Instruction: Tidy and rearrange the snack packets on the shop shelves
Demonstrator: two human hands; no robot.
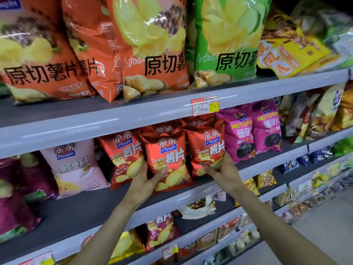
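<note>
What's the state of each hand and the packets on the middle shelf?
left hand: gripping middle red packet at its lower edge
right hand: gripping right red packet at its base
middle red packet: upright, held
right red packet: upright, held
left red packet: upright, tilted slightly
magenta packets: upright, untouched
pink packet: leaning back, untouched

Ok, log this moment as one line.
left hand on middle red chip packet | right hand on right red chip packet | middle shelf

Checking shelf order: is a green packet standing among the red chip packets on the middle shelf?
No, the red chip packets stand between a pink packet and magenta packets.
</note>
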